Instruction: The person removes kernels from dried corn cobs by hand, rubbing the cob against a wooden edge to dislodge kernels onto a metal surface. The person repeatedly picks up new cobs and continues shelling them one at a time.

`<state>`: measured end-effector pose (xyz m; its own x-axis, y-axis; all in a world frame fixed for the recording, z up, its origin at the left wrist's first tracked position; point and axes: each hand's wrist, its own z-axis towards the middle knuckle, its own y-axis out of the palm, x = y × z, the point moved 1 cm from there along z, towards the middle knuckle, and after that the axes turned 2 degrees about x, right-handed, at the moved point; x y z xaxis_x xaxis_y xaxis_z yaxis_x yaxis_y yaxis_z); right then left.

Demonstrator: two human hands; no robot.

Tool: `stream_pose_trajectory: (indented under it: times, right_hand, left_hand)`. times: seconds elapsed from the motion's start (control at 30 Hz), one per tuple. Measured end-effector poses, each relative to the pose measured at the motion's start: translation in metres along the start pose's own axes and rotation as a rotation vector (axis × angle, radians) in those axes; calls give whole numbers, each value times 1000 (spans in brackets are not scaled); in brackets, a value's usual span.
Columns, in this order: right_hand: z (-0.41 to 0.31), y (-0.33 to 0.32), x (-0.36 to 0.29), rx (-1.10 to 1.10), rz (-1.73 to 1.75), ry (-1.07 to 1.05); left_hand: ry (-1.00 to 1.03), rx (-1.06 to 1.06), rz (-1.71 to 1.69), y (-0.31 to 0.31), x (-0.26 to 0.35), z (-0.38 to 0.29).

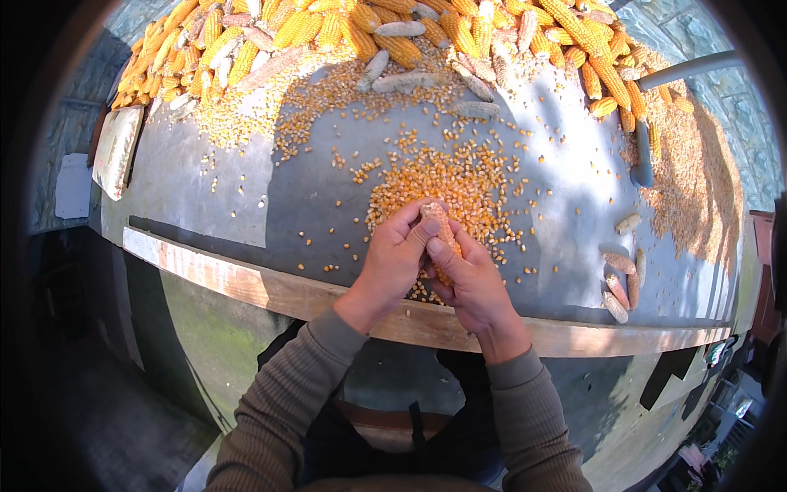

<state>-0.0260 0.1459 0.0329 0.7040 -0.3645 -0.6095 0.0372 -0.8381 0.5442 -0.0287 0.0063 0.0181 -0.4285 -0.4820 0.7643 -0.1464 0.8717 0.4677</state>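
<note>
Between both hands, over the near part of a grey table surface (320, 215), is a corn cob (441, 226), partly stripped, with orange kernels showing at its lower end. My left hand (396, 252) grips it from the left, thumb on its side. From the right, my right hand (470, 273) closes round the lower part, thumb pressed against it. Fingers hide some of the cob. Loose yellow-orange corn kernels (446, 178) lie in a pile just beyond and beneath the hands.
Unshelled corn ears (301, 27) are heaped along the far edge. Several bare cobs (620, 263) lie at the right, near a heap of kernels (695, 184) and a grey pipe (642, 154). A wooden board (295, 295) edges the near side. A sack (117, 150) sits far left.
</note>
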Motion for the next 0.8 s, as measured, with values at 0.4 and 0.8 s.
stream_pose_trajectory:
  times: [0.4,0.8]
  right_hand:
    - [-8,-16,-17,-180,199,90]
    - [-7,-5,-9,-132,0,-60]
  left_hand:
    - [-93,-113,-25,-7,24,0]
    - [-110,-78,-82,2,13,-1]
